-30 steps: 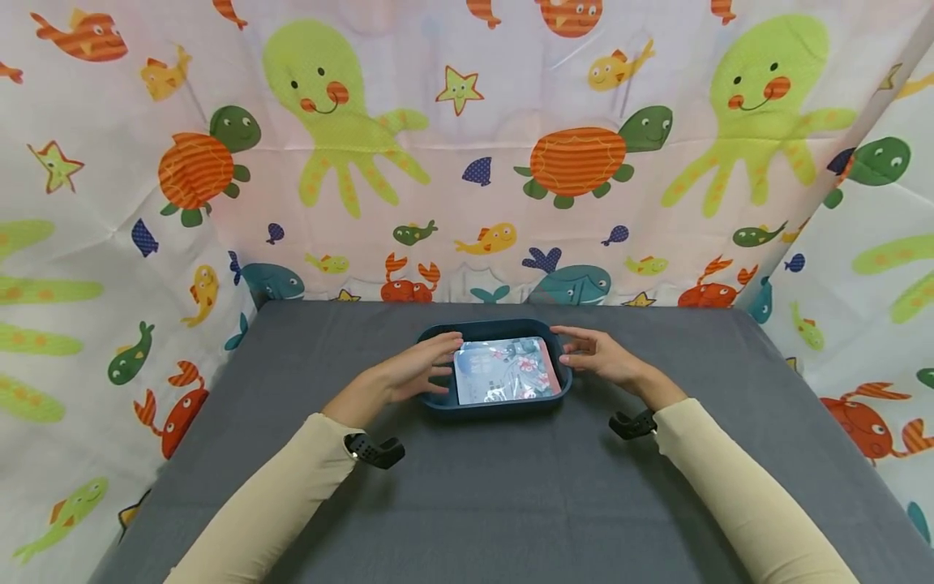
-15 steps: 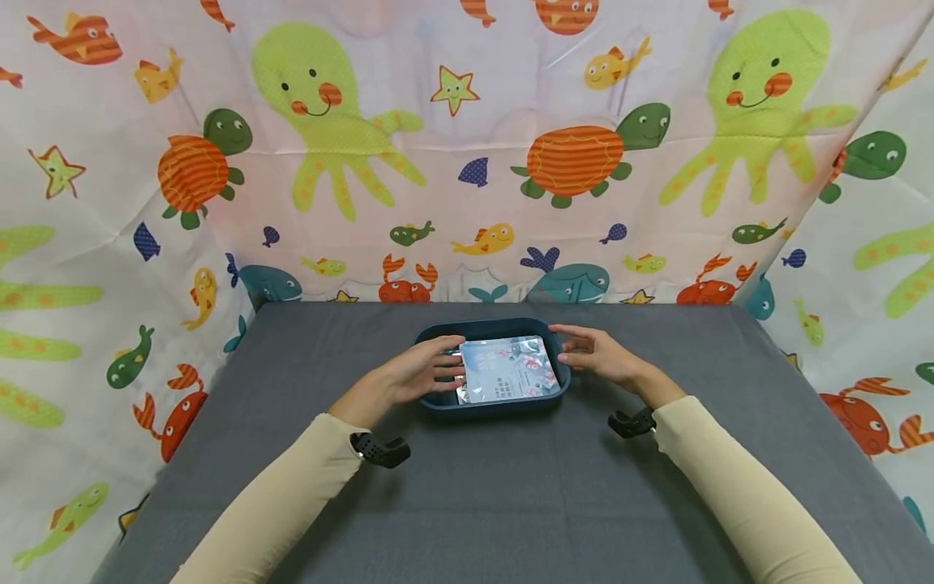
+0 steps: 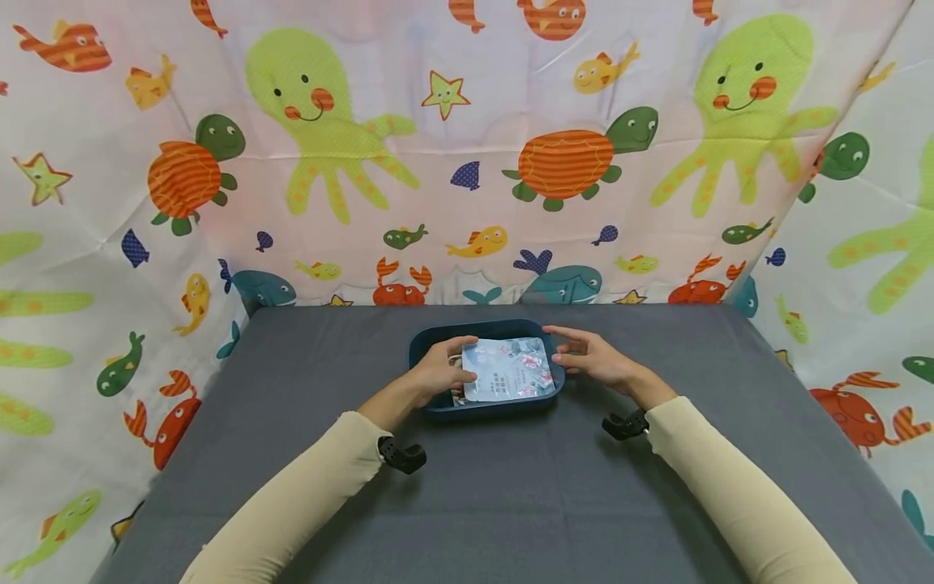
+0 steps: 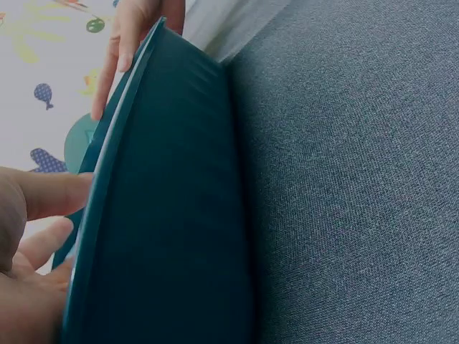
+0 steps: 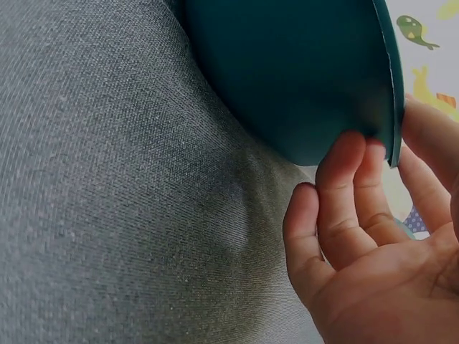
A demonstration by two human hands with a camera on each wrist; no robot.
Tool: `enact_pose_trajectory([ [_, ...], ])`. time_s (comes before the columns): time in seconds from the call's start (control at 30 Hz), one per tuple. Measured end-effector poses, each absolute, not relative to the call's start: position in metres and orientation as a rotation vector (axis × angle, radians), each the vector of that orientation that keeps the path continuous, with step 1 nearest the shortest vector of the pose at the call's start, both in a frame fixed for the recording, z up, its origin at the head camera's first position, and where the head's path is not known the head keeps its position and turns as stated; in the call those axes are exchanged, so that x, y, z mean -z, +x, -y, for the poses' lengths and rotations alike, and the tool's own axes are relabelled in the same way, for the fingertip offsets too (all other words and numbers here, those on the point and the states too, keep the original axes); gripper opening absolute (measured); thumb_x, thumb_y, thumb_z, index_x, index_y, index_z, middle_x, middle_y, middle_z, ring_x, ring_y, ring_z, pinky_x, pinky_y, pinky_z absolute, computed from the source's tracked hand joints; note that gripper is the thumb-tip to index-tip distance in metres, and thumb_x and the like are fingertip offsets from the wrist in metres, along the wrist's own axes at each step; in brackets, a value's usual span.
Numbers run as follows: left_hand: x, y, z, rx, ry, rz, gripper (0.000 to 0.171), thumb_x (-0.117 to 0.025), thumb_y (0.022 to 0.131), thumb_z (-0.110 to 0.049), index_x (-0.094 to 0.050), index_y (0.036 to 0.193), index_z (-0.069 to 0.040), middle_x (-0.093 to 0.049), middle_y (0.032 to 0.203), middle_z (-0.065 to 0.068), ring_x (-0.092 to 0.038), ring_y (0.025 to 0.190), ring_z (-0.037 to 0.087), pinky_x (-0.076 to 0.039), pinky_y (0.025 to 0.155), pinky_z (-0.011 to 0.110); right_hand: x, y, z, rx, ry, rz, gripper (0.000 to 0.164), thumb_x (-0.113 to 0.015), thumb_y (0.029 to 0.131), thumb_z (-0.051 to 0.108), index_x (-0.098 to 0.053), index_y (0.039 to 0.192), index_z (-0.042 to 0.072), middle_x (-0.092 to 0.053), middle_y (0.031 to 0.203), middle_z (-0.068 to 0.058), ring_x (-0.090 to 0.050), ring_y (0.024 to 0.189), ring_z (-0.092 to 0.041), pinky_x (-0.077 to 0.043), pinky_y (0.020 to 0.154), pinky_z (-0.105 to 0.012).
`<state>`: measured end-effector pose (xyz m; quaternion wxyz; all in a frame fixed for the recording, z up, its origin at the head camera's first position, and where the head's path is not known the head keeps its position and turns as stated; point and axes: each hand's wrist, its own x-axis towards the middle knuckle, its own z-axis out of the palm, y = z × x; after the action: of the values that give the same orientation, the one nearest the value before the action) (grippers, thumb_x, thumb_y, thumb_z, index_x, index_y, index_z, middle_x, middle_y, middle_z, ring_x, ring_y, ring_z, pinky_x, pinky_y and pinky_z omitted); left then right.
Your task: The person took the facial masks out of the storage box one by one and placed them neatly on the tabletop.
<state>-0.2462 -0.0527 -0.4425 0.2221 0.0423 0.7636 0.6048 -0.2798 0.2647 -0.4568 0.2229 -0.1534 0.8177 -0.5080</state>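
Observation:
A dark blue-teal oblong basin (image 3: 496,412) stands on the table near its far edge, also large in the left wrist view. Inside lies a flat, shiny light-blue packet (image 3: 509,369) printed with pink flowers and small writing. Other packet edges, silvery and reddish-brown, show beneath its left side. My left hand (image 3: 440,369) reaches over the basin's left end and pinches the light-blue packet's left edge, thumb on top; the other fingers are partly hidden. At the right end, my right hand (image 3: 594,357) grips the basin's rim, with several fingertips (image 5: 341,154) against its outer wall.
The table (image 3: 503,511) has a grey cloth cover. Behind it and at both sides hangs a white curtain (image 3: 452,130) with printed sea animals. Each wrist wears a black strap, such as the left strap (image 3: 401,456).
My left hand has moved right and inward, its spread fingers closing at the packets' left edge. The packet on top looks different from a second ago. My right hand keeps its place at the rim.

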Motion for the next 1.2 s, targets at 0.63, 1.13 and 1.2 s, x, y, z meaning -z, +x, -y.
enact_pose_trajectory([
  [0.63, 0.428, -0.245, 0.107, -2.020, 0.219, -1.804, 0.071, -0.051, 0.095, 0.014, -0.031, 0.160, -0.010, -0.032, 0.165, 0.015, -0.062, 0.109, 0.010, -0.056, 0.084, 0.024, 0.465, -0.279, -0.259, 1.473, -0.406, -2.233, 0.063, -0.062, 0.102, 0.022, -0.035, 0.159, 0.016, -0.058, 0.108, -0.008, -0.055, 0.099, -0.017, -0.052, 0.092, -0.038],
  [1.13, 0.409, -0.233, 0.264, -2.302, 0.266, -1.585, 0.070, -0.039, 0.104, 0.009, -0.011, 0.164, -0.013, 0.002, 0.172, 0.013, -0.063, 0.118, 0.009, -0.057, 0.093, 0.025, 0.460, -0.274, -0.262, 1.476, -0.416, -2.245, 0.064, -0.063, 0.101, 0.022, -0.035, 0.158, 0.014, -0.057, 0.106, -0.008, -0.057, 0.094, -0.013, -0.053, 0.088, -0.035],
  [1.2, 0.414, -0.231, 0.285, -2.335, 0.241, -1.556, 0.068, -0.037, 0.105, 0.008, -0.013, 0.164, -0.015, -0.001, 0.171, 0.011, -0.064, 0.117, 0.011, -0.057, 0.093, 0.027, 0.460, -0.274, -0.261, 1.472, -0.415, -2.246, 0.064, -0.063, 0.101, 0.022, -0.035, 0.158, 0.015, -0.057, 0.106, -0.008, -0.057, 0.092, -0.013, -0.052, 0.087, -0.035],
])
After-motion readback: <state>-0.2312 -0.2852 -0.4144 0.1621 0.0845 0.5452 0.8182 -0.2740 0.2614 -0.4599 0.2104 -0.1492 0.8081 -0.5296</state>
